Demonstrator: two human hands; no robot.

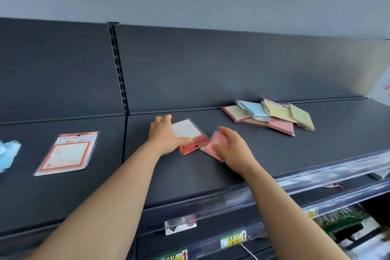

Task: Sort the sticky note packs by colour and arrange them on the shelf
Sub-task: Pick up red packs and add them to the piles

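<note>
Your left hand (163,136) presses flat on the red-bordered pack (191,136) at mid-shelf, thumb along its near edge; this grip is released, not clenched. Your right hand (233,150) holds a grip on the pink pack (215,145), which touches the red pack's right corner. Slide each pack flat along the shelf (274,150); lifting invites slipping in the glossy sleeves. Keep them apart from the mixed pile (272,116) at far right. The matching pack (67,152) at left reads "UNIVERSITY"; the price tags (233,238) below are unreadable.
</note>
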